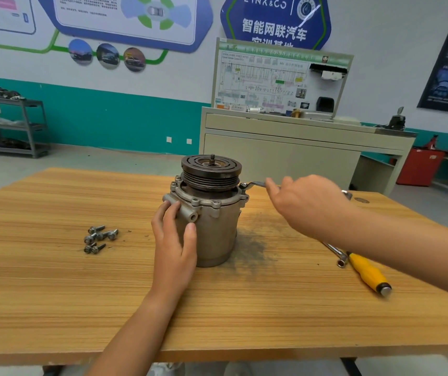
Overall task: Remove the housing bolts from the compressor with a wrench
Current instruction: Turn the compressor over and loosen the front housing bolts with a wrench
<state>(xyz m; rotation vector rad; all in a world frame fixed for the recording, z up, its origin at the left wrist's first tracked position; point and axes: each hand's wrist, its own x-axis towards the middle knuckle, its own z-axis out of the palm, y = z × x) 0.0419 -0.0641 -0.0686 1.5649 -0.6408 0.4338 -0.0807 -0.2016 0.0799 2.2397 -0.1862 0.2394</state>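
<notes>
Left hand point(175, 248) lies flat against the near-left side of the compressor point(217, 234), fingers straight and pointing up, thumb spread across the front, pressing rather than wrapping. Right hand point(306, 204) reaches in from the right with fingers curled over the shank of a wrench point(255, 184), gripping it. The wrench head sits on a bolt at the right edge of the flange point(206, 203), and its far end pokes out past the knuckles.

The wooden table point(54, 294) has a wide bare stretch between its near edge and the compressor, which stands upright near the middle, well clear of every edge. Left of it, well apart, lies a cluster of loose bolts point(99, 238). To the right, a dark smudge point(255, 242) spreads from the compressor's base. Further right, under the right forearm, an L-shaped socket key point(336, 255) and a yellow-handled screwdriver point(367, 271) lie close together near the table's right side.

Several bolt heads show in the flange's front rim. Above it sits the grooved pulley point(211, 169).

Beyond the far edge, across open floor, stand a beige cabinet point(285, 156) and, to the left, a grey shelf rack point(11, 126).
</notes>
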